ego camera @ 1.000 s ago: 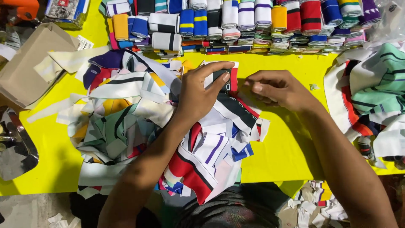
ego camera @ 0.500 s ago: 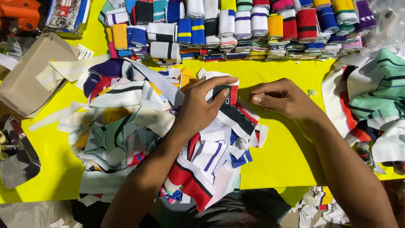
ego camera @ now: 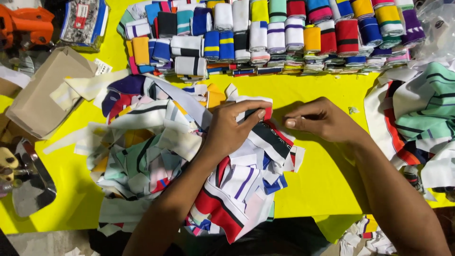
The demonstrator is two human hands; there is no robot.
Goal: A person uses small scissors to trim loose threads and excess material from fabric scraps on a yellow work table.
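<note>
My left hand [ego camera: 233, 127] lies on a loose heap of striped knit strips [ego camera: 156, 156] on the yellow table [ego camera: 327, 185], its fingers pinching one white, black and red strip [ego camera: 268, 135] at the heap's right edge. My right hand [ego camera: 322, 121] meets it from the right, fingertips closed on the end of the same strip. Both forearms reach in from the bottom of the head view.
Rows of rolled striped bands [ego camera: 284, 33] fill the table's far edge. A second pile of green, white and red strips [ego camera: 422, 118] lies at the right. A brown cardboard box [ego camera: 42, 95] and an orange tool [ego camera: 26, 23] sit at the left, metal scissors [ego camera: 19, 175] below them.
Both hands stay on the same strip at the heap's right edge; the fingers have shifted only slightly along it. The camera view has drifted a little.
</note>
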